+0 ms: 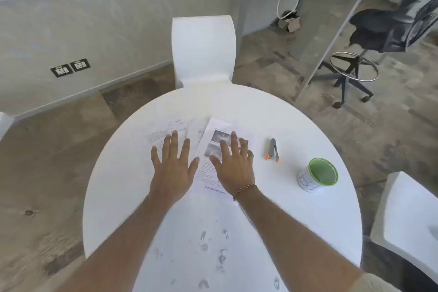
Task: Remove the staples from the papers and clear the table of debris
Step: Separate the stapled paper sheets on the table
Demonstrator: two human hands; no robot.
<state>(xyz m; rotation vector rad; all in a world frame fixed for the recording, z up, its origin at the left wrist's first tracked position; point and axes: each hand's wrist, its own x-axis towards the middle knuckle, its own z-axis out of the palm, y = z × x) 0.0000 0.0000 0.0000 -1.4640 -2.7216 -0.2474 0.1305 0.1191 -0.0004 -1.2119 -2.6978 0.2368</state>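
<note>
Seemingly both hands' fingers (174, 140) spread on papers (208, 173).

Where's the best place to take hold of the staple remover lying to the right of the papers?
Probably pinch the grey staple remover with orange tips across its narrow sides near mid-body, coming from above with the right hand, the nearer one. It lies flat on the round white table, lengthwise away from you, orange end nearest, with bare table around it.
</note>
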